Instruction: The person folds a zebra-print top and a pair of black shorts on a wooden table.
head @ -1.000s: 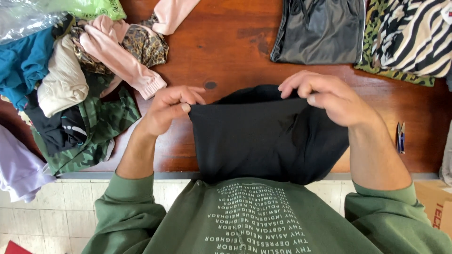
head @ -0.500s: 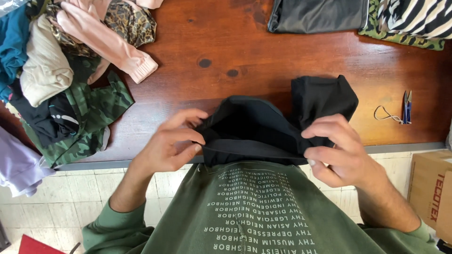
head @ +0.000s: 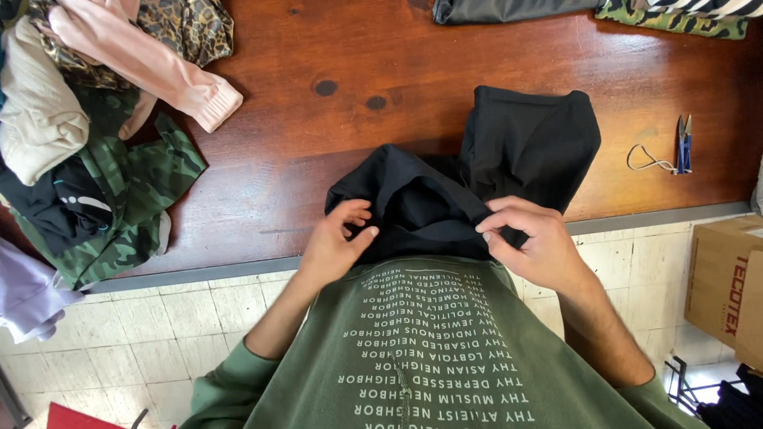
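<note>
I am pinching the black garment at centre frame, on the wooden table's near edge: left hand fingers curling into its fold, right hand fingertips gripping its edge.

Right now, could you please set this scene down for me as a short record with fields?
Setting: wooden table, tiled floor below
Left hand: fingers on the near edge of the black garment
Right hand: pinching a fold of the same garment
Garment state: bunched at the table's near edge, one part lying flat further back
Left side of table: clothes pile with pink, camouflage, cream and leopard-print pieces
Right side of table: small blue-handled snips with a cord
Far right, on the floor: cardboard box
</note>
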